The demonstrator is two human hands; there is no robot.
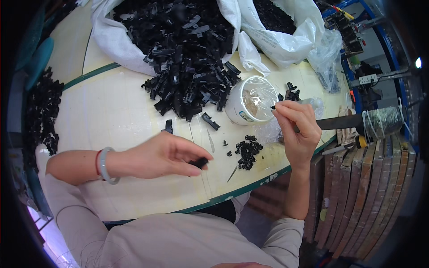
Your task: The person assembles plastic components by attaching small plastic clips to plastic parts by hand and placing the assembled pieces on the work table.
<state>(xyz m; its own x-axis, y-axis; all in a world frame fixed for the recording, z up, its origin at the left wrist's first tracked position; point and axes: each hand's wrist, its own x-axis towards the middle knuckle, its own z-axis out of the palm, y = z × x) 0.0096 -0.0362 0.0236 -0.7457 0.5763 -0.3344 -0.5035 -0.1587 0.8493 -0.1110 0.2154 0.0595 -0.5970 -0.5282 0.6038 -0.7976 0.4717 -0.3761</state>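
Note:
My left hand [167, 156] is closed round a black plastic part [199, 162], whose end sticks out past the fingertips over the table. To the right, my right hand [297, 127] is raised beside the white tub [239, 105]. Its thumb and forefinger pinch a tiny black piece [273, 107], too small to make out in detail. A cluster of small black plastic pieces [248, 152] lies between my hands. Beyond my left hand lie two loose curved black parts, one of them [210, 121] near the tub. Clear film covers the tub's top.
A large heap of curved black parts [187, 76] spills from a white sack [134, 56] at the back. Another white sack [286, 42] stands right of it. A dark bar with a wrapped end [382, 123] juts in at right, above stacked boards [357, 192]. More black parts [42, 111] lie far left.

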